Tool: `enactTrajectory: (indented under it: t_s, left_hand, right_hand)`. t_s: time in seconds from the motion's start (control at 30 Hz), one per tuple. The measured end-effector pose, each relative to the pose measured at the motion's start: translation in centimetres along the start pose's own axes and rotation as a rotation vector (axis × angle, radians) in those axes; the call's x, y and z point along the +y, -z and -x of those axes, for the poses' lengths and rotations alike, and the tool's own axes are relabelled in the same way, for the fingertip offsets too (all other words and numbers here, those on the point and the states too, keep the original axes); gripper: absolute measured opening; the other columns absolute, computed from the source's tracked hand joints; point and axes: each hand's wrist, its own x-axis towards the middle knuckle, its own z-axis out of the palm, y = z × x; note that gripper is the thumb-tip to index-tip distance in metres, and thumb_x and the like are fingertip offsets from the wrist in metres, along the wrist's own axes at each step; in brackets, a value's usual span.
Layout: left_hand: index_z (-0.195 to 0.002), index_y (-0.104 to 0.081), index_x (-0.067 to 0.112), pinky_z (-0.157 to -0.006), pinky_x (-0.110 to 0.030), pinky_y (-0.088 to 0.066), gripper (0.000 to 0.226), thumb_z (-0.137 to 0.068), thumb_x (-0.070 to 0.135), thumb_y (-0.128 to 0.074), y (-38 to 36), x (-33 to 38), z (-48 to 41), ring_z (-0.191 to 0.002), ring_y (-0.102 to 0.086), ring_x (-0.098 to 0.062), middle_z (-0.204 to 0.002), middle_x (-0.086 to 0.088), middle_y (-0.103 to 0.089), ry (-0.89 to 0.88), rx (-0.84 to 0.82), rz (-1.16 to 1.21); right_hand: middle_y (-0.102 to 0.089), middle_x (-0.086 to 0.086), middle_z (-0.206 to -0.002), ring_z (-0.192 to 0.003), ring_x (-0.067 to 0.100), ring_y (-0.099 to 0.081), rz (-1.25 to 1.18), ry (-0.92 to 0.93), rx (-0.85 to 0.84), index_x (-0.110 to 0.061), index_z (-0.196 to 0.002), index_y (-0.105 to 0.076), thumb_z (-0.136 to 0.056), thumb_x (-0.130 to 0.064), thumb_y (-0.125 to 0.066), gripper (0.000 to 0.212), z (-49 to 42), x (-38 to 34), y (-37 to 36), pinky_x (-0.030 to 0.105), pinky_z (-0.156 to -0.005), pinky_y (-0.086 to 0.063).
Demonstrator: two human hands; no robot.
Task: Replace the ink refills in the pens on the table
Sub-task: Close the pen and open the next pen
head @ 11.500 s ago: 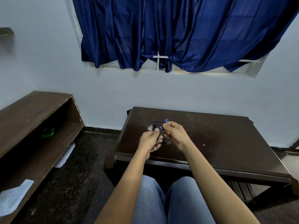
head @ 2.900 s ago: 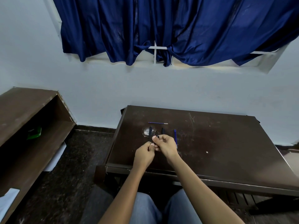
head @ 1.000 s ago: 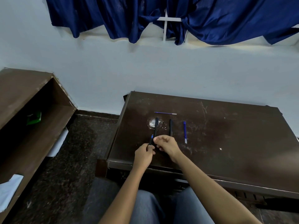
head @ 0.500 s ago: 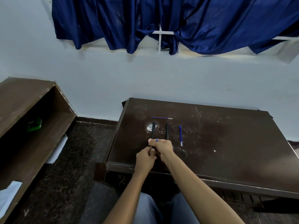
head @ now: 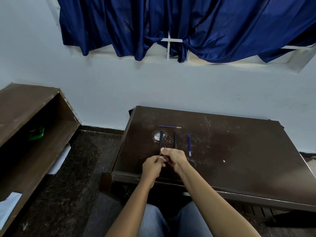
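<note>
1. Dark brown wood table (head: 239, 168), scuffed top, head view; person seated at near edge, blue jeans (head: 153, 221) at btm of frame.
2. Left hand (head: 151, 166): closed, thumb + fingers pinched on near end of a black pen barrel (head: 160, 142); barrel runs away from the person, far end over a pale smudge on the table.
3. Right hand (head: 174, 158): closed, touching left hand, thumb on top; small blue tip (head: 164, 147) shows just past the thumb. Exactly what it grips: can't tell, fingers cover it.
4. Second black pen (head: 175, 140): flat on table, just right of the held barrel, parallel, near end hidden by right hand.
5. Blue refill (head: 189, 144): further right, parallel, pale tip toward person.
6. Thin blue refill (head: 169, 126): lying crosswise beyond the pens.
7. Bkgd: brown shelf unit (head: 34, 117) at left, navy curtain (head: 188, 23) over window.
</note>
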Motion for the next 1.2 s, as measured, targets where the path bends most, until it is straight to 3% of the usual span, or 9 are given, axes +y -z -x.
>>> enactTrajectory:
  t_s: [0.17, 0.33, 0.47, 0.6, 0.67, 0.8, 0.93, 1.1, 1.2]
  left_hand:
    - [-0.087, -0.067, 0.015, -0.038, -0.018, -0.022, 0.024, -0.098, 0.022, -0.047, 0.5, 0.8, 0.5, -0.043, -0.032, -0.005, -0.070, 0.002, -0.052, 0.192, -0.177, 0.254]
    - [-0.079, -0.064, 0.013, -0.036, -0.015, -0.017, 0.028, -0.099, 0.025, -0.048, 1.0, 1.0, 0.3, -0.042, -0.026, -0.002, -0.063, 0.004, -0.048, 0.395, -0.282, 0.628]
    - [-0.089, -0.066, 0.012, -0.038, -0.016, -0.021, 0.023, -0.098, 0.019, -0.047, 1.0, 1.1, 0.3, -0.042, -0.031, -0.002, -0.069, 0.003, -0.056, 0.191, -0.209, 0.348]
    - [-0.096, -0.070, 0.012, -0.040, -0.017, -0.029, 0.019, -0.094, 0.017, -0.052, 0.9, 1.0, 0.0, -0.045, -0.039, -0.004, -0.073, 0.001, -0.065, 0.060, -0.099, 0.173]
    - [-0.094, -0.071, 0.014, -0.041, -0.018, -0.031, 0.019, -0.094, 0.019, -0.053, 0.8, 0.8, -0.1, -0.047, -0.041, -0.006, -0.073, 0.000, -0.065, 0.041, -0.084, 0.147]
    - [-0.092, -0.070, 0.015, -0.042, -0.020, -0.032, 0.021, -0.094, 0.023, -0.052, 0.8, 0.1, -0.6, -0.049, -0.041, -0.007, -0.075, -0.007, -0.062, 0.037, -0.069, 0.113]
    - [-0.092, -0.071, 0.015, -0.041, -0.019, -0.032, 0.021, -0.094, 0.022, -0.052, 0.7, -0.2, -0.7, -0.047, -0.041, -0.006, -0.071, -0.002, -0.064, 0.026, -0.078, 0.101]
    - [-0.094, -0.068, 0.016, -0.041, -0.019, -0.032, 0.021, -0.095, 0.025, -0.050, 0.6, -0.7, -1.3, -0.048, -0.041, -0.007, -0.077, -0.008, -0.060, 0.022, -0.075, 0.064]
    - [-0.091, -0.070, 0.015, -0.041, -0.020, -0.031, 0.021, -0.093, 0.025, -0.051, 0.7, -0.8, -1.4, -0.047, -0.040, -0.007, -0.074, -0.008, -0.059, 0.012, -0.088, 0.068]
  right_hand:
    - [-0.062, 0.000, -0.052, -0.044, 0.011, -0.050, 0.032, -0.027, -0.078, -0.003, -0.080, -0.072, -0.082, -0.013, -0.069, 0.010, 0.2, -0.1, 0.4, 0.024, -0.058, -0.048]
    - [-0.071, 0.009, -0.083, -0.046, 0.008, -0.055, -0.066, -0.030, -0.143, -0.001, -0.098, -0.072, -0.086, -0.006, -0.064, 0.015, 0.5, -0.4, 0.6, 0.028, -0.064, -0.050]
    - [-0.071, 0.011, -0.091, -0.050, 0.010, -0.052, -0.091, 0.009, -0.224, 0.002, -0.107, -0.067, -0.095, -0.004, -0.050, 0.022, 1.0, -0.6, 0.6, 0.025, -0.051, -0.046]
    - [-0.063, 0.002, -0.065, -0.047, 0.008, -0.053, 0.035, 0.039, -0.224, -0.008, -0.086, -0.065, -0.089, -0.018, -0.066, 0.011, 1.4, -0.7, 0.2, 0.022, -0.055, -0.048]
    - [-0.066, 0.003, -0.069, -0.049, 0.009, -0.057, -0.001, 0.013, -0.196, -0.008, -0.090, -0.067, -0.088, -0.013, -0.066, 0.005, 1.3, -0.7, 0.2, 0.023, -0.054, -0.049]
    - [-0.073, 0.003, -0.096, -0.066, 0.009, -0.065, -0.073, -0.058, -0.196, -0.011, -0.108, -0.065, -0.094, -0.005, -0.052, 0.020, 1.3, -0.9, 0.3, 0.024, -0.057, -0.050]
    - [-0.066, -0.004, -0.064, -0.054, 0.004, -0.062, -0.012, -0.056, -0.197, -0.012, -0.094, -0.062, -0.088, -0.012, -0.065, 0.006, 1.7, -0.6, 0.2, 0.021, -0.051, -0.048]
    - [-0.073, 0.001, -0.088, -0.069, 0.010, -0.066, -0.080, -0.092, -0.223, -0.012, -0.105, -0.064, -0.093, -0.005, -0.053, 0.017, 1.1, -0.8, 0.4, 0.025, -0.059, -0.052]
    - [-0.062, -0.002, -0.067, -0.052, 0.005, -0.057, 0.025, -0.079, -0.253, -0.013, -0.088, -0.062, -0.091, -0.014, -0.060, 0.004, 1.4, -0.7, 0.2, 0.019, -0.053, -0.048]
